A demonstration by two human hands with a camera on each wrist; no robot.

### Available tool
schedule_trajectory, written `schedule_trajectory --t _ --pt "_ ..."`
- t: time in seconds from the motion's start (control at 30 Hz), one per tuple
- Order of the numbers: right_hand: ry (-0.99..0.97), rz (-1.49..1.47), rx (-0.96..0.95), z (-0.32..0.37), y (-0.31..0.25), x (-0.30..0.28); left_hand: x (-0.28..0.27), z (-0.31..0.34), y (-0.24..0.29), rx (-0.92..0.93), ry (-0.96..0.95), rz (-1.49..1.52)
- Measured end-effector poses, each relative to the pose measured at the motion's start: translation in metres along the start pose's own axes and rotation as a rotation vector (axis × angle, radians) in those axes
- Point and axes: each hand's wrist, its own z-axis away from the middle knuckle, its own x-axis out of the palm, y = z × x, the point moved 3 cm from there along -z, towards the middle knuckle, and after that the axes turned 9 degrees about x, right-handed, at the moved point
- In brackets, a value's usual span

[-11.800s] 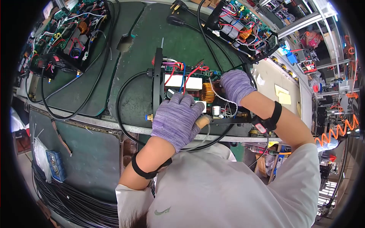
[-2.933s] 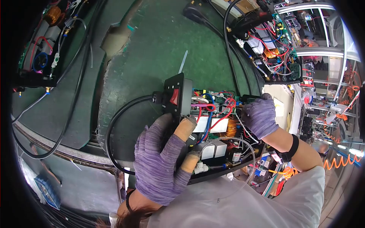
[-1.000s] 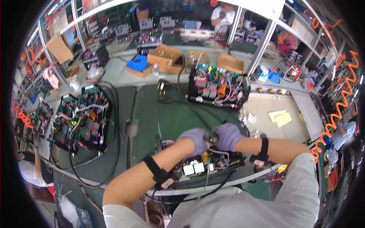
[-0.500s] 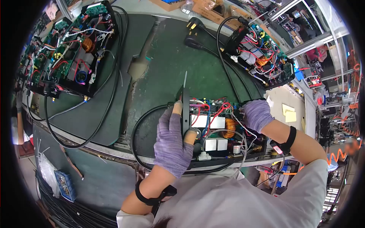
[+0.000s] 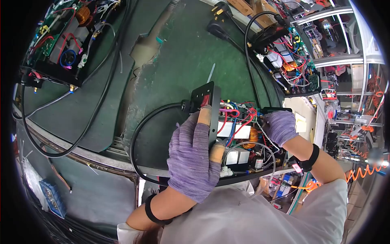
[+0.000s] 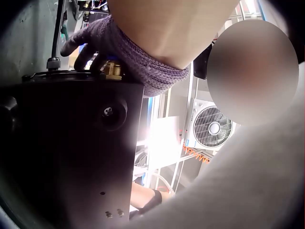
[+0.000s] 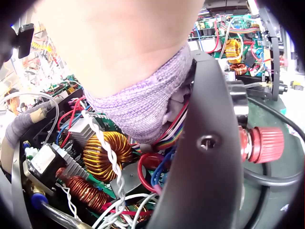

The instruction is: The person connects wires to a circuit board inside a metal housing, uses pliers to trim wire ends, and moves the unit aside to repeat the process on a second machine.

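Observation:
An open-cased electrical unit stands at the bench edge, with white heatsinks (image 5: 235, 156), a copper coil (image 7: 107, 155) and red and blue wires. At its left end is a black panel (image 5: 202, 95) with a red rocker switch (image 5: 205, 100). My gloved left hand (image 5: 191, 158) holds this panel, forefinger by the switch and thumb at the inner edge. In the left wrist view its fingers lie near a brass fitting (image 6: 113, 70). My right hand (image 5: 281, 128) is at the other end, behind the black front panel (image 7: 205, 138) by a ribbon cable (image 7: 176, 131); its fingertips are hidden.
A similar open unit (image 5: 288, 61) stands at the back right, and others (image 5: 61, 49) are at the left. Black power cables (image 5: 138, 130) loop across the green bench (image 5: 178, 53). A plug (image 5: 219, 28) lies at the back. A hole (image 5: 144, 51) breaks the bench top.
A second ago both hands were together over the unit's middle; the left has since moved left to the switch panel, the right to the other end. The head view has tilted and shifted.

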Motion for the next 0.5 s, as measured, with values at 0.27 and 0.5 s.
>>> schedule_trajectory --t 0.27,0.5 --pt "0.023 0.002 0.059 -0.0008 -0.0044 0.0018 -0.0007 -0.0007 -0.0034 0.022 0.005 0.016" --pt "0.116 -0.066 0.06 0.0032 -0.0062 0.0035 -0.0022 -0.0006 -0.0032 0.034 -0.004 0.001"
